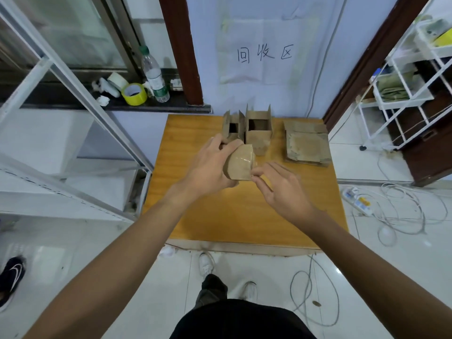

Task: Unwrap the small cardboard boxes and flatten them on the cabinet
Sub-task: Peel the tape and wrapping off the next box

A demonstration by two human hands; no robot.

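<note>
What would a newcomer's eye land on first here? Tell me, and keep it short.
First, the two hands over the middle of the wooden cabinet: the left hand grips a taped box while the right hand pinches at its near corner. Behind them stand two open boxes, with a flattened stack to their right at the cabinet's back.

- One sealed box, over the middle of the cabinet.
- Two open boxes at the far side: the left open box and the right open box.
- One stack of flattened boxes, far right; how many sheets it holds, I can't tell.
- Two tape rolls on the far-left sill: a yellow roll and a whitish roll.
- One plastic bottle beside them.
- One power strip on the floor, right.
</note>
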